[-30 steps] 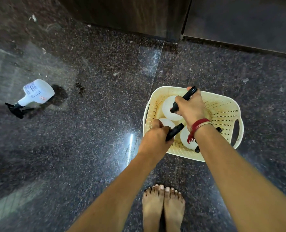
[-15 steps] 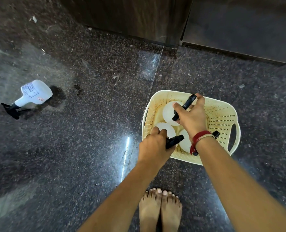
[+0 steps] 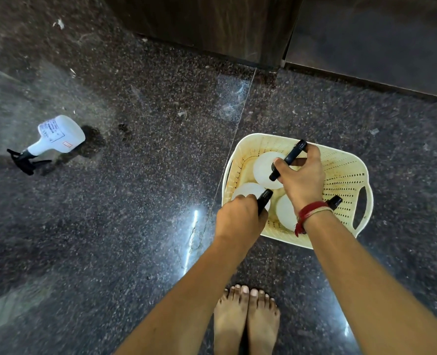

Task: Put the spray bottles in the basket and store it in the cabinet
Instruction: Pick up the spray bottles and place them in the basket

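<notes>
Floor (image 3: pixel 140 226): dark speckled polished stone is seen, with bright light reflections and a thin joint line running from the cabinet down past the basket's left side.
Debris: small pale scraps are scattered over the far part of the floor.
Cabinet (image 3: pixel 207 24): a dark wood-grain front is seen at the top of the view, with a darker smooth panel (image 3: pixel 371 39) just to its right.
Basket (image 3: pixel 345 180): a cream perforated plastic basket with handle slots is set on the floor, near the cabinet, in front of the bare feet (image 3: pixel 247 321).
Bottles in basket: three white spray bottles with black tops are stood upright inside; a far one (image 3: pixel 263 170), a near-left one (image 3: pixel 248 190) and a near-right one (image 3: pixel 285 212).
Loose bottle (image 3: pixel 56 137): a fourth white spray bottle with a label is laid on its side on the floor, well apart to the left of the basket, its black trigger pointed toward the lower left.
Left hand (image 3: pixel 240 219): it is reached down over the basket's near-left corner, fingers curled closed around the black top of the near-left bottle.
Right hand (image 3: pixel 302 178): it is held over the basket's middle, fingers wrapped around the black top of the far bottle; a red thread band (image 3: pixel 311 213) is worn at the wrist.
Arms: both forearms are extended forward and down from the bottom edge.
</notes>
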A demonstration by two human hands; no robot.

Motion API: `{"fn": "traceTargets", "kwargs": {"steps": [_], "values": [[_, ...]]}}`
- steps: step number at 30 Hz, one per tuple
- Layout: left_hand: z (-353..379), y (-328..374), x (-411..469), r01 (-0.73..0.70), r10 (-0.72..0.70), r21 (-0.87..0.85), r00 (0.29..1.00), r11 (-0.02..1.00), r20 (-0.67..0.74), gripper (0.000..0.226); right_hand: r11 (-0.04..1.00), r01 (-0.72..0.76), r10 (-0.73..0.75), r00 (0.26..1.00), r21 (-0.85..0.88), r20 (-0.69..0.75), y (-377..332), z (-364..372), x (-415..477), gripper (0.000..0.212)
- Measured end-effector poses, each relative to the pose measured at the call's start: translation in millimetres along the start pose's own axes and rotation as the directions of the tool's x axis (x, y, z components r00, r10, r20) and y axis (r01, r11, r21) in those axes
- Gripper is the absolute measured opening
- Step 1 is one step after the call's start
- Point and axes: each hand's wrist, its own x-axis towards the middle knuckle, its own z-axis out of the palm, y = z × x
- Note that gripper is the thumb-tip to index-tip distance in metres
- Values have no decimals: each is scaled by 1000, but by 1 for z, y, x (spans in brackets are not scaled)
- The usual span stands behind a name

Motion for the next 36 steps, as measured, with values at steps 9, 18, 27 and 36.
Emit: {"fn": "traceTargets", "kwargs": {"steps": [9, 18, 27, 36], "values": [[-6, -40, -41, -36, 38, -82, 999, 996, 27, 84, 970, 215, -233, 958, -118, -167, -31, -9, -49, 60], [-62, -185, -67, 38, -45, -35, 976, 999, -214, 54, 735, 647, -600, 760, -204, 250, -74, 90, -138, 45], [-94, -340, -45, 450, -417, 79, 871, 890, -261, 54, 631, 758, -594, 608, -164, 526, -78, 190, -139, 44], [-92, -422, -8, 590, -569, 16, 785, 807, -244, 67, 386, 914, -584, 345, -123, 734, -112, 338, -90, 55]]}}
